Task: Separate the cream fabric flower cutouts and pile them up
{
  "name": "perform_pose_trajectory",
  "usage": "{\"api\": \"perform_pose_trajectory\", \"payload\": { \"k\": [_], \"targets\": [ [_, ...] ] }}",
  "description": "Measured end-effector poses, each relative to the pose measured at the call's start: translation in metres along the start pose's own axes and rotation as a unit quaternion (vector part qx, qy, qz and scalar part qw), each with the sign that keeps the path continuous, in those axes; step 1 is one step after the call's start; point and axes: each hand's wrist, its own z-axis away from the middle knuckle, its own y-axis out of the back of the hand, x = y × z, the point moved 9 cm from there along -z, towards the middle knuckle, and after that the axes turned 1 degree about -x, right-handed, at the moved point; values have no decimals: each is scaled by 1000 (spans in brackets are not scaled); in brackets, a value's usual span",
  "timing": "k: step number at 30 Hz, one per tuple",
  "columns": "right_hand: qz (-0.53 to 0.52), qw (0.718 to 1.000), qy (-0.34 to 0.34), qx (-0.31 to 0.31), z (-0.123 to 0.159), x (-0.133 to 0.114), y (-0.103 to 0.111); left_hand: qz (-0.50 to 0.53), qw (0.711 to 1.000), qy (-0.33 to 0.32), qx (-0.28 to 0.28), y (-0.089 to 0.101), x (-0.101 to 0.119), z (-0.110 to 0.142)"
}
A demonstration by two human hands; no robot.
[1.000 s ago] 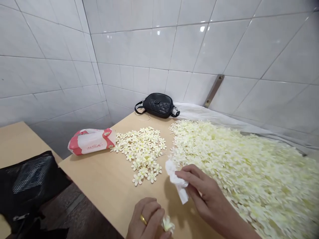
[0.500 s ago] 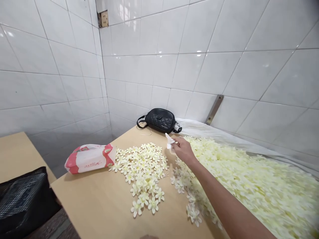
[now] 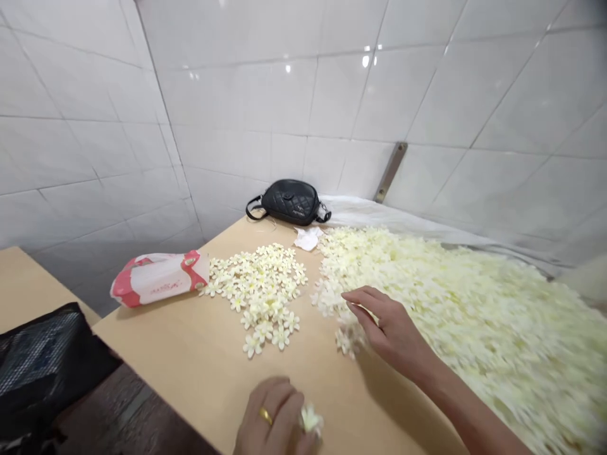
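My left hand (image 3: 272, 417), with a gold ring on one finger, is closed at the near edge of the view. A pale cream artificial flower (image 3: 311, 422), slightly blurred, is pinched at its fingertips. My right hand (image 3: 384, 322) hovers by the left edge of a large heap of the same flowers (image 3: 455, 303), its thumb and fingers a little apart with nothing between them. Left of it a smaller cluster of flowers (image 3: 265, 281) lies spread on the wooden table (image 3: 190, 354). A crumpled white tissue (image 3: 308, 238) rests between that cluster and the black bag.
A black quilted bag (image 3: 291, 202) sits at the back against the tiled wall. The red-and-white tissue pack (image 3: 161, 278) lies at the table's left edge. White sheeting (image 3: 370, 212) runs behind the heap. Lower left is a black mesh-topped bag (image 3: 52, 360) beside another table (image 3: 33, 284).
My right hand carried the crumpled tissue to the back of the table, let it go near the black bag and came back toward me. The flower is still in my left hand.
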Motion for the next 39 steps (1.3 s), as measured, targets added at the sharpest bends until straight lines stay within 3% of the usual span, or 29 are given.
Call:
{"api": "perform_pose_trajectory", "payload": {
  "k": [2, 4, 6, 9, 11, 14, 16, 18, 27, 34, 37, 39],
  "targets": [
    [-19, 999, -39, -9, 29, 8, 7, 53, 997, -21, -46, 0, 11, -8],
    [-53, 995, -88, -14, 52, 18, 12, 105, 987, 49, -108, -5, 9, -18],
    [-105, 986, -131, -22, 68, 25, 13, 168, 959, 139, -181, -18, 7, -26],
    [-211, 961, -178, -33, 83, 29, 7, 264, 898, 262, -233, -41, 8, -40],
    [-274, 942, -191, -44, 88, 28, 1, 330, 862, 295, -247, -59, 17, -54],
    [-339, 920, -190, -59, 93, 24, -3, 486, 757, 342, -271, -95, 36, -66],
    [-365, 910, -196, -37, 95, 29, 2, 554, 695, 359, -284, -114, 48, -71],
    [-381, 901, -210, 0, 98, 38, 9, 575, 668, 363, -301, -129, 54, -76],
    [-408, 876, -251, 56, 106, 71, 21, 549, 655, 361, -374, -170, 52, -83],
    [-405, 869, -281, 46, 108, 77, 16, 544, 676, 353, -351, -172, 51, -81],
    [-364, 891, -271, 31, 106, 71, 11, 531, 684, 365, -344, -171, 49, -76],
    [-271, 927, -254, 44, 104, 65, 12, 514, 705, 364, -326, -170, 46, -73]
  ]
}}
